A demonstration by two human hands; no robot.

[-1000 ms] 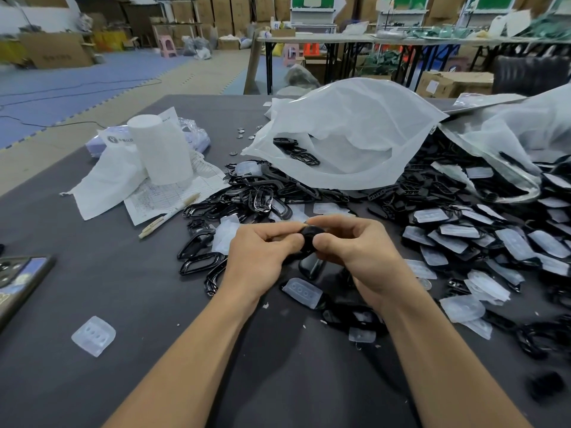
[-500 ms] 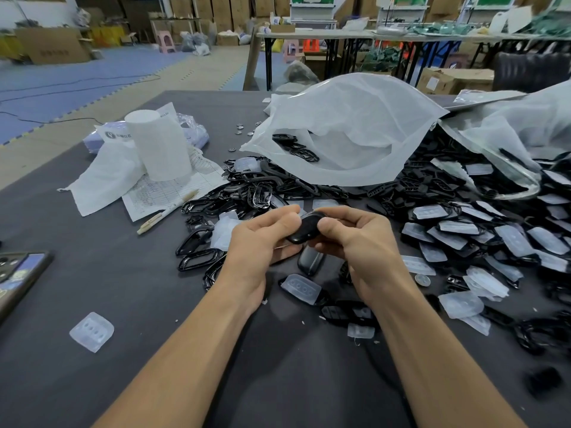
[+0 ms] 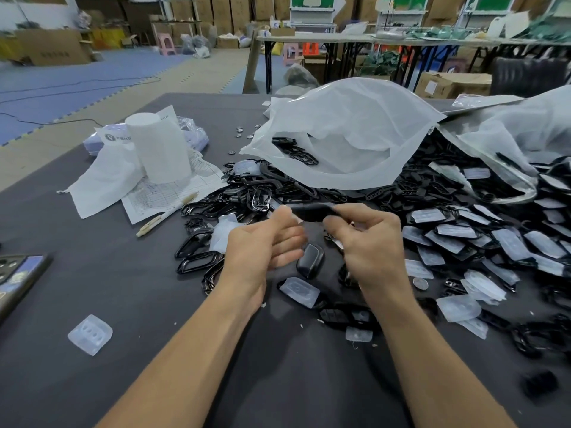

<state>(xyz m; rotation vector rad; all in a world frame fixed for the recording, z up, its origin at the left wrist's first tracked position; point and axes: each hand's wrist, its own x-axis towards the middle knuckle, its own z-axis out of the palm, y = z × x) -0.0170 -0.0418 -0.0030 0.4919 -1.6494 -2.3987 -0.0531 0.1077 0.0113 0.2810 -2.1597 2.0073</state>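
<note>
Mid-frame above the dark grey table (image 3: 139, 282), below the large white translucent plastic bag (image 3: 355, 134), the left hand (image 3: 262, 245) hangs loose-fingered and empty while the right hand (image 3: 370, 242) pinches by one end the small flat black plastic shell (image 3: 312, 213), probably light, stiff and slick, so grip its edges.

A dark grey table (image 3: 92, 381) fills the foreground of a warehouse-like room. Beyond it lie blue floor mats (image 3: 77, 84), with folding tables (image 3: 340, 38), stacked cardboard boxes (image 3: 52, 46), a pink stool (image 3: 167, 44) and a black chair (image 3: 525, 77) behind.
</note>
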